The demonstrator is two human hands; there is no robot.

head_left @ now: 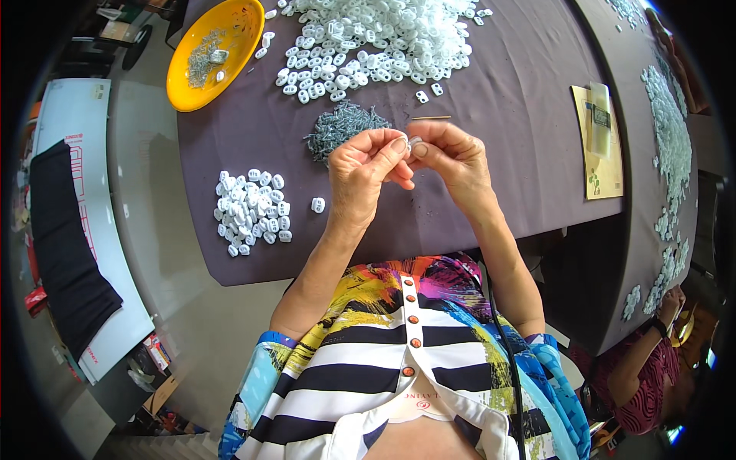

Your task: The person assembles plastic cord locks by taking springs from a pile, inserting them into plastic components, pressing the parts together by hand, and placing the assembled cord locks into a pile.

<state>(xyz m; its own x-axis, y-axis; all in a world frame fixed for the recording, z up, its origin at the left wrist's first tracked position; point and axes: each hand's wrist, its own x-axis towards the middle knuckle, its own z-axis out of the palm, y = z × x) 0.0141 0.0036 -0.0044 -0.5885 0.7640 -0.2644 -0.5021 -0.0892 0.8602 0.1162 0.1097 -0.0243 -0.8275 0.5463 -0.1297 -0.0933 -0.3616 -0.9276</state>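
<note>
In front of my chest, over the dark tablecloth, both hands meet at the fingertips. My left hand (366, 166) is closed in a pinch on a small white plastic piece (410, 145). From the other side my right hand (454, 159) pinches the same piece, and fingers cover most of it. Just beyond my left hand lies a heap of grey screws (343, 125). A single white piece (318, 205) rests near my left wrist, beside a pile of white pieces with dark markings (251, 211). A thin metal rod (432, 117) lies just past my right hand.
A large heap of translucent two-holed pieces (383, 38) covers the far table. At far left, a yellow bowl (184, 92) holds small metal parts. A tan envelope (606, 180) lies right. Another person's hand (671, 301) is near more pieces (665, 138) on a neighbouring table.
</note>
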